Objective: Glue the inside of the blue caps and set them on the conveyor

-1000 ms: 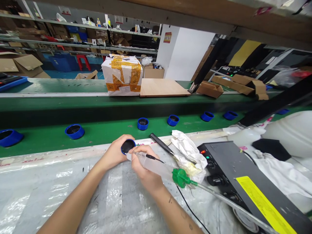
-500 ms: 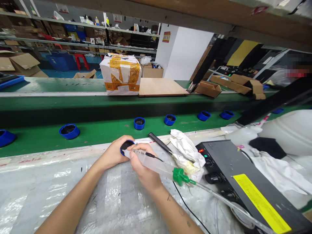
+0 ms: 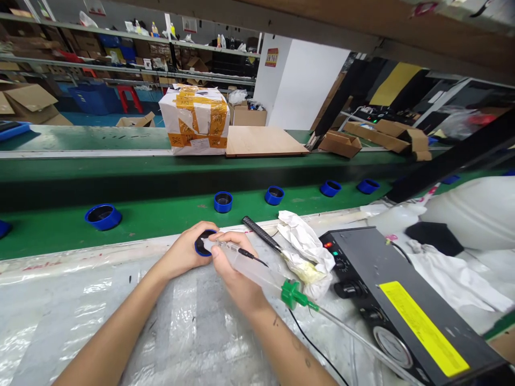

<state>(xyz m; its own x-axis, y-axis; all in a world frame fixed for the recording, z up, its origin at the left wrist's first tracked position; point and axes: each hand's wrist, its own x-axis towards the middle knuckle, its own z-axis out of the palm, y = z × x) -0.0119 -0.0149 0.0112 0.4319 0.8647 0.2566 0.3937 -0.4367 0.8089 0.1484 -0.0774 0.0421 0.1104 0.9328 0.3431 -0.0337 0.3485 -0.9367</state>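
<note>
Blue plastic rims the black-lined cup (image 3: pixel 197 249) that my left grip (image 3: pixel 185 254) has curled round on its left side, just above the near edge of the green belt. Its mouth tilts up and back toward me. My right grip (image 3: pixel 238 280) is closed about the translucent syringe (image 3: pixel 263 274), thumb and forefinger pinching it close to the nozzle end.

What matters most is how these two meet: the cup lies forward and left of my right grip, and the syringe's long axis slants from that mouth down and rightward to the green cap (image 3: pixel 293 294). The nozzle end is at the opening; whether it touches the inner wall, I cannot tell. My left grip is the one on the cup, while my right forefinger sits right beside the rim, too close to say whether they touch.

From the cap, a clear tube (image 3: pixel 358 336) runs on to the lower right, past the dark control box (image 3: pixel 418 279). A black-handled tool (image 3: pixel 261 234) and a crumpled white cloth (image 3: pixel 300 238) lie on the film-covered tabletop (image 3: pixel 181 332), between my right grip and the box. Beyond, more blue cups (image 3: pixel 222 202) stand spaced along the green belt (image 3: pixel 173 209).
</note>
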